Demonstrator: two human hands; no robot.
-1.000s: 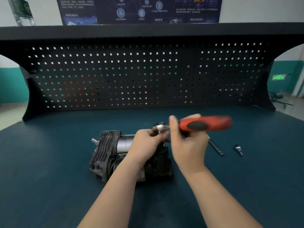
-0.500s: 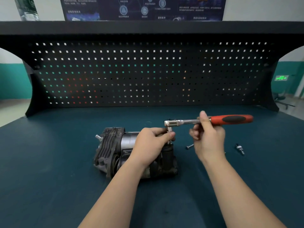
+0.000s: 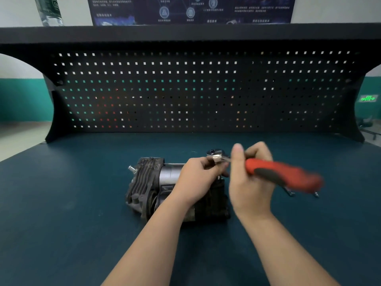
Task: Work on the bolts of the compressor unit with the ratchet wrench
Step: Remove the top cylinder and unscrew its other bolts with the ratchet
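Note:
A dark finned compressor unit lies on its side on the blue bench. My left hand reaches over its right half and pinches the socket just under the ratchet wrench's chrome head. The wrench's red and black handle points right and towards me, blurred by motion. My right hand grips the wrench where the steel shank meets the handle. The bolt under the socket is hidden by my left hand's fingers.
Loose bolts or bits lie on the bench just right of the wrench handle, partly hidden by it. A black pegboard with a shelf above closes off the back of the bench. A bottle stands on the shelf at far left.
The wrench handle has swung from pointing right and slightly away to pointing right and towards me. My right hand moved with it. My left hand stays at the socket.

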